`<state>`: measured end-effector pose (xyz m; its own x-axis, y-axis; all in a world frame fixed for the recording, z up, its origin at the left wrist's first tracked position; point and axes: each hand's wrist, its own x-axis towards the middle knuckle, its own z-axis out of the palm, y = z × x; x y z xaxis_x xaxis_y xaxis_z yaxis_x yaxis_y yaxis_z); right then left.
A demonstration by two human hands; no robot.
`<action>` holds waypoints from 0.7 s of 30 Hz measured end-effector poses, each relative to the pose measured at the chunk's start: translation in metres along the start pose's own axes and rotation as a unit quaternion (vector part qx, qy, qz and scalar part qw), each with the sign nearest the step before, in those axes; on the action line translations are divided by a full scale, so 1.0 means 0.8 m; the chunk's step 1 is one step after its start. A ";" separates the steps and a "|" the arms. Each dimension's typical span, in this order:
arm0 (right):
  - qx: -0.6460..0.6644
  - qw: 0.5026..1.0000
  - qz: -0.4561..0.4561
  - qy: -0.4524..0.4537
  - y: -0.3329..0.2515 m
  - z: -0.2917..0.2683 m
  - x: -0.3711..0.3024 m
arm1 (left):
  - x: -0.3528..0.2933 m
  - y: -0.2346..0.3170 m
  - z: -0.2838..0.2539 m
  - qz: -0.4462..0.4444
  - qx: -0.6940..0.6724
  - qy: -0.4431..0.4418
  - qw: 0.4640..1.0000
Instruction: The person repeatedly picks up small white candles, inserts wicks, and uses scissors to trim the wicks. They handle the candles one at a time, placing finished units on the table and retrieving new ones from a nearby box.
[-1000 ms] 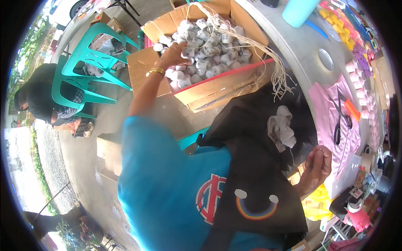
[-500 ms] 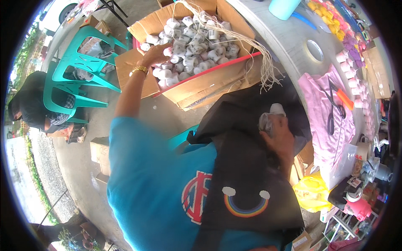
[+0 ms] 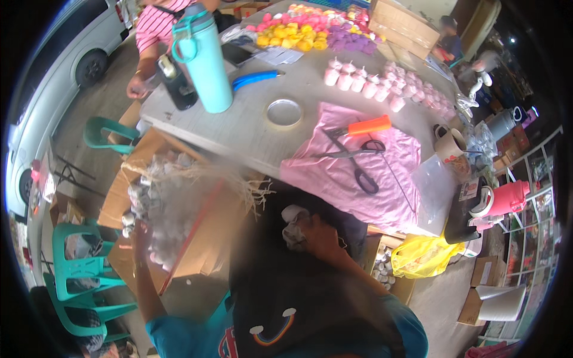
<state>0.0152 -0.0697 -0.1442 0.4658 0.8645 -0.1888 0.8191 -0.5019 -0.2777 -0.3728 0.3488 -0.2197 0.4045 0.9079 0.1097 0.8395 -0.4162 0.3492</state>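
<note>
A cardboard box (image 3: 212,253) at the left holds a heap of small white cylinders (image 3: 152,206), partly smeared by motion. My left hand (image 3: 140,235) reaches over its near left side, at the edge of the heap; its fingers are too blurred to make out. Over the black apron (image 3: 268,283) on my lap, my right hand (image 3: 322,237) is closed around a few white cylinders (image 3: 292,227), which stick out past the fingertips. Whitish strings (image 3: 250,191) lie across the box's far right corner.
Beyond my right hand, the table (image 3: 250,143) bears a pink cloth (image 3: 382,155) with black-handled scissors (image 3: 363,178), an orange-handled tool (image 3: 369,125), a tape roll (image 3: 284,113), a turquoise bottle (image 3: 206,65) and rows of pink cylinders (image 3: 364,86). Another person (image 3: 156,30) stands across the table.
The view has swung right and up toward the table, so the box now appears lower and further left. My right hand still holds white cylinders; my left hand is still at the box.
</note>
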 end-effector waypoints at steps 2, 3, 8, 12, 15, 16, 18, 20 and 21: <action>0.030 1.000 0.001 0.008 0.006 0.004 0.002 | -0.001 -0.006 -0.001 -0.049 0.033 0.000 0.998; 0.046 0.999 -0.006 0.025 0.010 0.003 0.001 | 0.002 -0.006 -0.007 -0.063 0.059 0.002 0.996; 0.239 0.966 -0.031 0.089 0.021 -0.031 -0.017 | 0.014 0.036 -0.125 -0.018 0.075 0.013 0.997; 0.327 0.933 -0.125 0.087 -0.001 -0.073 -0.027 | 0.012 0.158 -0.222 0.061 -0.155 -0.042 0.985; 0.369 0.906 -0.184 0.093 -0.014 -0.112 -0.037 | -0.019 0.282 -0.226 0.146 -0.374 -0.118 0.908; 0.395 0.887 -0.206 0.124 -0.016 -0.126 -0.040 | -0.030 0.322 -0.218 0.169 -0.426 -0.168 0.873; 0.418 0.855 -0.247 0.182 -0.019 -0.154 -0.046 | -0.058 0.392 -0.192 0.169 -0.503 -0.251 0.809; 0.498 0.800 -0.214 0.258 -0.034 -0.171 -0.045 | -0.080 0.447 -0.156 0.166 -0.566 -0.351 0.728; 0.455 0.786 -0.224 0.354 -0.043 -0.176 -0.044 | -0.089 0.467 -0.139 0.165 -0.595 -0.407 0.673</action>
<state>0.0181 -0.0792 0.0044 0.5323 0.5956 0.6016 0.5251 0.3251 -0.7865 -0.1283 0.1341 0.0062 0.9691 0.2462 -0.0131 -0.0339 0.1859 0.9820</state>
